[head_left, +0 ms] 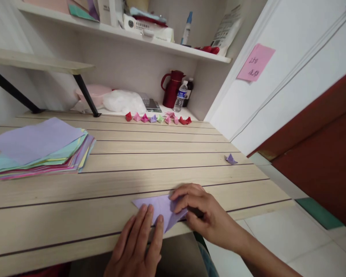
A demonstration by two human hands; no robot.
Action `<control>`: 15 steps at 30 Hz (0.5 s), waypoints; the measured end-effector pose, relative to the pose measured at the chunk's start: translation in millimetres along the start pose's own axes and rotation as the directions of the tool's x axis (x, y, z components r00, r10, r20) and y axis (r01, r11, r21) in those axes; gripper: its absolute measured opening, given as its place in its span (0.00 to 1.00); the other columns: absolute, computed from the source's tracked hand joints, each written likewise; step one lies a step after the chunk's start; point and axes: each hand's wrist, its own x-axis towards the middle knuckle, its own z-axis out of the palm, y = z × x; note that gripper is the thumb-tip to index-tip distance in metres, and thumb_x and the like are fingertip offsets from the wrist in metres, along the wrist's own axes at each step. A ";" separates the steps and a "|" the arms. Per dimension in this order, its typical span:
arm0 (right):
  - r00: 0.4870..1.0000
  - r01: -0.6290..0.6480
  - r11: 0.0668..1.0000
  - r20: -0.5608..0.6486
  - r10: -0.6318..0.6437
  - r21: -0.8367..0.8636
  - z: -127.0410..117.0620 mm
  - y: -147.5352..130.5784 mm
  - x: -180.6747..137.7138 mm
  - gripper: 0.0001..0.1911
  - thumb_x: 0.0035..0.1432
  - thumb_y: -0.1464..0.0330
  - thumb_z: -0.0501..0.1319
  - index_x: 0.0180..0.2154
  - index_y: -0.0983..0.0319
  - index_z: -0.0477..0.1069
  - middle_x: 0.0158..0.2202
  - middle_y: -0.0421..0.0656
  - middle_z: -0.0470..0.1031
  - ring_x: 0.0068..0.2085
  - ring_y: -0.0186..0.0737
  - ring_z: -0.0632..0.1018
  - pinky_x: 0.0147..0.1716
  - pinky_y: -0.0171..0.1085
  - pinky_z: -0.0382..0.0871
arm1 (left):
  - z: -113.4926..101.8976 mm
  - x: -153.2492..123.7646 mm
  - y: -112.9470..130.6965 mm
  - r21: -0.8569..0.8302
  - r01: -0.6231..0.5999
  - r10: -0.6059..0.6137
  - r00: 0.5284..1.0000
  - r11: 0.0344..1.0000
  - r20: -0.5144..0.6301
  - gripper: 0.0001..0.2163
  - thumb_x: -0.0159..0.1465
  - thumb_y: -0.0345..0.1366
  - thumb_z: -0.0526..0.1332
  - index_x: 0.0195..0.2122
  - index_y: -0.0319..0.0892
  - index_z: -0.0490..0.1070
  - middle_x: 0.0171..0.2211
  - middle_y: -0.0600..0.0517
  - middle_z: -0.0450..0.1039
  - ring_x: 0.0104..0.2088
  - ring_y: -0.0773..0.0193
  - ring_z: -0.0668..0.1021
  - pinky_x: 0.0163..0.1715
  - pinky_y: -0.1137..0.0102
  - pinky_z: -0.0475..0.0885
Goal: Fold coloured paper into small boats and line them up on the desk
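Note:
A folded sheet of purple paper (161, 204) lies near the front edge of the table, roughly triangular with one point toward me. My left hand (140, 238) rests on its lower left part, fingers stretched out flat and pressing it to the wood. At the right corner, my right hand (202, 211) curls its fingers and thumb around the paper's edge; the exact contact under the fingers is hidden. A small folded purple paper piece (231, 159) sits apart at the table's right side.
A stack of coloured paper sheets (40, 142) lies at the left. Small folded paper pieces (153, 119) form a row along the back, before a red thermos jug (173, 88) and a water bottle (180, 96). A raised stand (40, 61) is at back left.

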 end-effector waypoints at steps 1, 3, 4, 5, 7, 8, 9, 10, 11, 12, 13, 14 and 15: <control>1.000 -0.005 1.000 -0.021 0.006 0.015 1.8 -0.6 0.0 0.14 0.55 0.80 0.57 0.38 0.58 0.75 0.47 0.43 0.76 0.51 0.44 0.74 0.54 0.46 0.63 | -0.1 -0.2 -0.1 -0.002 0.003 -0.003 1.000 1.000 0.003 0.20 0.66 0.38 0.55 0.59 0.42 0.65 0.57 0.41 0.73 0.56 0.54 0.76 0.56 0.60 0.63; 0.999 -0.029 0.998 -0.035 0.031 0.061 2.9 0.0 0.2 0.13 0.57 0.78 0.58 0.39 0.58 0.75 0.47 0.43 0.76 0.51 0.44 0.75 0.54 0.47 0.63 | -0.1 -0.4 -0.1 -0.012 0.014 -0.014 1.000 1.000 0.004 0.20 0.66 0.38 0.55 0.60 0.42 0.65 0.57 0.42 0.73 0.56 0.54 0.75 0.57 0.60 0.62; 0.998 -0.052 0.994 -0.033 0.056 0.094 2.6 1.0 0.2 0.11 0.58 0.76 0.59 0.40 0.58 0.75 0.46 0.44 0.76 0.50 0.44 0.75 0.54 0.47 0.63 | 0.2 -0.5 0.4 -0.021 0.015 -0.015 1.000 1.000 0.003 0.20 0.66 0.37 0.55 0.60 0.42 0.65 0.57 0.42 0.72 0.56 0.54 0.75 0.57 0.60 0.62; 0.995 -0.092 0.986 -0.037 0.098 0.140 1.9 2.4 -0.1 0.10 0.61 0.74 0.58 0.42 0.57 0.74 0.46 0.44 0.77 0.50 0.44 0.75 0.53 0.47 0.64 | 0.5 -0.4 1.2 -0.029 0.020 -0.020 1.000 0.999 0.004 0.20 0.66 0.36 0.55 0.60 0.42 0.65 0.57 0.41 0.72 0.57 0.53 0.75 0.57 0.60 0.62; 0.974 -0.194 0.947 -0.067 0.217 0.257 0.0 6.0 -1.4 0.09 0.65 0.68 0.57 0.45 0.57 0.73 0.46 0.45 0.77 0.48 0.44 0.76 0.50 0.45 0.68 | 1.4 -0.4 3.9 -0.045 0.052 -0.052 0.999 0.998 0.005 0.20 0.65 0.33 0.54 0.59 0.42 0.65 0.58 0.41 0.72 0.57 0.53 0.74 0.57 0.59 0.62; 0.957 -0.236 0.918 -0.088 0.276 0.319 -1.1 7.8 -2.5 0.09 0.67 0.66 0.56 0.47 0.57 0.71 0.46 0.46 0.76 0.48 0.44 0.76 0.49 0.44 0.69 | 1.9 -0.5 5.4 -0.054 0.071 -0.071 0.997 0.996 0.005 0.20 0.65 0.32 0.54 0.59 0.42 0.65 0.58 0.41 0.72 0.57 0.53 0.74 0.57 0.59 0.62; 0.941 -0.260 0.890 -0.110 0.321 0.374 -2.3 9.3 -3.9 0.10 0.67 0.64 0.56 0.48 0.57 0.71 0.47 0.47 0.76 0.49 0.44 0.76 0.49 0.44 0.70 | 2.2 -0.5 6.6 -0.064 0.095 -0.095 0.995 0.993 0.007 0.21 0.65 0.31 0.54 0.59 0.42 0.65 0.58 0.42 0.72 0.57 0.53 0.74 0.58 0.59 0.62; 0.930 -0.262 0.870 -0.131 0.342 0.417 -3.4 10.3 -5.5 0.11 0.67 0.62 0.57 0.48 0.57 0.70 0.49 0.47 0.75 0.51 0.45 0.75 0.50 0.44 0.70 | 2.3 -0.5 7.3 -0.072 0.115 -0.115 0.993 0.991 0.009 0.21 0.64 0.30 0.53 0.59 0.43 0.65 0.58 0.42 0.72 0.58 0.53 0.74 0.58 0.59 0.62; 0.930 -0.242 0.863 -0.148 0.337 0.443 -4.6 10.6 -7.3 0.11 0.66 0.61 0.58 0.48 0.57 0.70 0.50 0.47 0.74 0.53 0.46 0.74 0.52 0.45 0.69 | 2.3 -0.5 7.3 -0.078 0.119 -0.119 0.993 0.990 0.009 0.21 0.64 0.30 0.53 0.59 0.43 0.65 0.58 0.42 0.71 0.58 0.54 0.74 0.58 0.59 0.62; 0.937 -0.212 0.867 -0.159 0.312 0.451 -5.6 10.1 -9.4 0.11 0.65 0.61 0.59 0.48 0.56 0.70 0.51 0.47 0.73 0.55 0.47 0.73 0.54 0.45 0.67 | 2.0 -0.3 6.6 -0.076 0.112 -0.112 0.994 0.991 0.009 0.21 0.64 0.30 0.54 0.59 0.43 0.65 0.59 0.42 0.71 0.58 0.54 0.74 0.58 0.59 0.62; 0.945 -0.184 0.877 -0.165 0.282 0.443 -6.4 8.6 -11.6 0.12 0.64 0.62 0.61 0.48 0.55 0.70 0.52 0.47 0.72 0.56 0.47 0.72 0.55 0.46 0.66 | 1.6 -0.1 5.2 -0.066 0.086 -0.086 0.996 0.994 0.009 0.22 0.63 0.30 0.55 0.59 0.42 0.65 0.58 0.42 0.71 0.58 0.54 0.74 0.57 0.59 0.62; 0.954 -0.165 0.891 -0.161 0.253 0.422 -6.8 6.3 -14.0 0.13 0.63 0.62 0.62 0.49 0.55 0.70 0.52 0.46 0.71 0.56 0.47 0.71 0.56 0.46 0.65 | 1.0 0.3 3.4 -0.049 0.053 -0.052 0.999 0.997 0.005 0.22 0.62 0.31 0.56 0.59 0.41 0.65 0.58 0.42 0.72 0.57 0.54 0.74 0.57 0.59 0.62; 0.961 -0.157 0.907 -0.150 0.232 0.392 -6.8 3.4 -16.4 0.14 0.62 0.62 0.63 0.50 0.54 0.69 0.53 0.46 0.71 0.57 0.48 0.71 0.56 0.46 0.65 | 0.4 0.7 1.5 -0.031 0.019 -0.019 1.000 0.999 0.002 0.23 0.62 0.31 0.56 0.59 0.41 0.65 0.58 0.41 0.72 0.56 0.54 0.75 0.57 0.59 0.62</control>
